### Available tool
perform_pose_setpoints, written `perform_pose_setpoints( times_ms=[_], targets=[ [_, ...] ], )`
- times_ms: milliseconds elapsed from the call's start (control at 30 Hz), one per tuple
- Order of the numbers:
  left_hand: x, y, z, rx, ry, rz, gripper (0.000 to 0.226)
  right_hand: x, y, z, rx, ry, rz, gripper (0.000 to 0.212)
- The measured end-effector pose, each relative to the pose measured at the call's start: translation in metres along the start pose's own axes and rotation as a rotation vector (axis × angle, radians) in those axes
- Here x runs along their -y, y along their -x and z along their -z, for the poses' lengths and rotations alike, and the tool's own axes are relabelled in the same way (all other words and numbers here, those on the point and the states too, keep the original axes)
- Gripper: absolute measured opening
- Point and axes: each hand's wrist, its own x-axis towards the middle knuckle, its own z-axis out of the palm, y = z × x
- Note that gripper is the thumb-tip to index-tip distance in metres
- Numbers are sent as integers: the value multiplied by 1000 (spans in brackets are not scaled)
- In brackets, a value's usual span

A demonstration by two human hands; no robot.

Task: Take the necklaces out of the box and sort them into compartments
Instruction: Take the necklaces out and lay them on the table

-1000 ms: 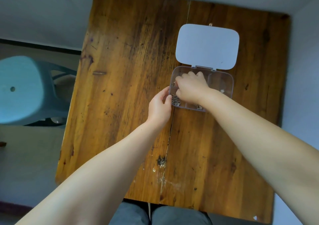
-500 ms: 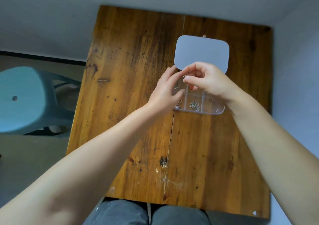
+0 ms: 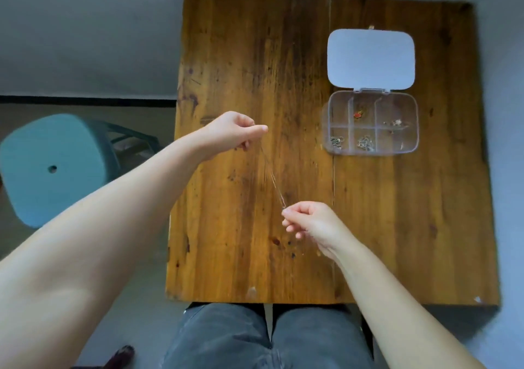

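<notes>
Stretching a thin chain necklace (image 3: 273, 180) taut above the wooden table (image 3: 243, 65), the left hand (image 3: 234, 133) pinches its upper end between thumb and forefinger while the right hand (image 3: 312, 221) pinches its lower end, nearer the person. The clear plastic compartment box (image 3: 414, 126) rests well apart at the table's far right, its white lid (image 3: 371, 58) hinged open and lying flat behind it. Small jewellery pieces lie in several compartments, among them a red pendant (image 3: 358, 114) in the upper middle cell; a teal stool (image 3: 54, 164) stands left of the table.
</notes>
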Motion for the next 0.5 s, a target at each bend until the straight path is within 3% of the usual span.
perform_pose_setpoints(
  times_ms=[100, 233, 333, 500],
  targets=[
    [32, -10, -10, 17, -356, -19, 37, -27, -7, -59, -90, 5, -101, 17],
    [58, -17, -27, -66, -735, -236, 31, -41, -20, -98, -220, 158, -108, 21],
    [68, -21, -35, -116, -886, -387, 28, -41, -26, -102, -283, 310, -101, 24],
    [68, -20, -41, -189, -963, -424, 29, -27, -22, -89, -255, 489, -62, 29]
  ],
)
